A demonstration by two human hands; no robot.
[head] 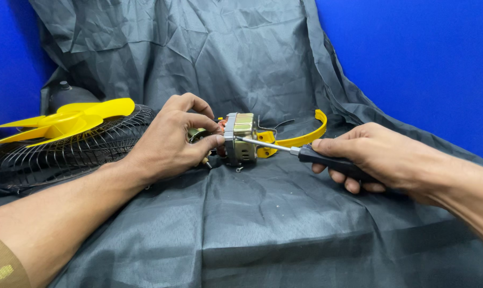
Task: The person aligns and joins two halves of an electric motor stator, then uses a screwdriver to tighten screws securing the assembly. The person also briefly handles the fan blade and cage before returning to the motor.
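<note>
On grey cloth (263, 224) — blue wall (423, 58) behind

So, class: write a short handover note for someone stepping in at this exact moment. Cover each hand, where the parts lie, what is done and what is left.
Left hand: fingers grip the fan motor, steadying it on the grey cloth.
Right hand: holds the black-handled screwdriver, tip at the motor's metal casing.
Parts: yellow fan blade lies on the black wire guard at left; yellow curved bracket sits behind the motor.
Done: blade and guard are off.
Left: the screwdriver work on the motor casing; screw state cannot be seen.
</note>
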